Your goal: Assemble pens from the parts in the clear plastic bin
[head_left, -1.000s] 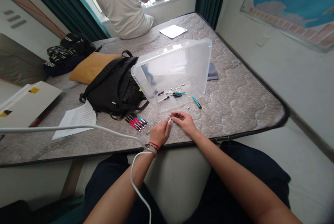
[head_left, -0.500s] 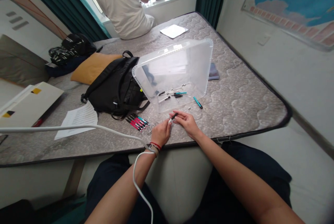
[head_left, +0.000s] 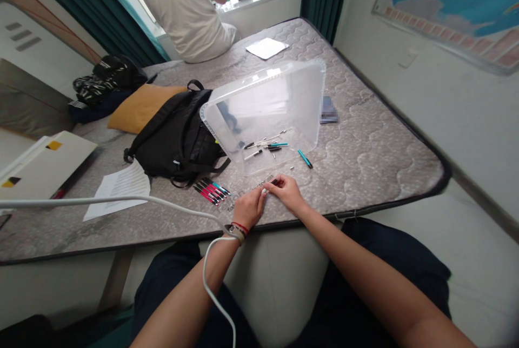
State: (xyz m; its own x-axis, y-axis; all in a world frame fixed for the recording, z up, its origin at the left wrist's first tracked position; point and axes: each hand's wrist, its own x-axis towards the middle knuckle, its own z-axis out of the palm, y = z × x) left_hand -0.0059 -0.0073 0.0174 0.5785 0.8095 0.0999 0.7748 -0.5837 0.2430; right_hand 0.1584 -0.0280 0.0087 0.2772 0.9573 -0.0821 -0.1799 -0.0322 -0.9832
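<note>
My left hand [head_left: 248,208] and my right hand [head_left: 286,192] meet at the mattress's near edge, both closed on a small black-and-white pen [head_left: 274,181]. Left fingertips pinch its pale end; the right ones grip the dark part, and fingers hide much of it. Left of my hands lies a row of several red, black and teal pens [head_left: 211,191]. Beyond them a clear plastic box [head_left: 261,80] rests on its side, with several loose pen parts [head_left: 265,146] at its opening. A teal pen barrel [head_left: 305,159] and a tiny metal piece [head_left: 292,167] lie to the right.
A black backpack [head_left: 178,140] lies left of the box, beside a printed sheet [head_left: 119,188] and a yellow cushion [head_left: 144,104]. A white cable [head_left: 170,200] crosses over my left wrist. Someone in a pale shirt [head_left: 182,10] sits at the mattress's far side.
My right fingers have closed in further around the pen's dark part and moved nearer to my left hand. The whole view has shifted slightly.
</note>
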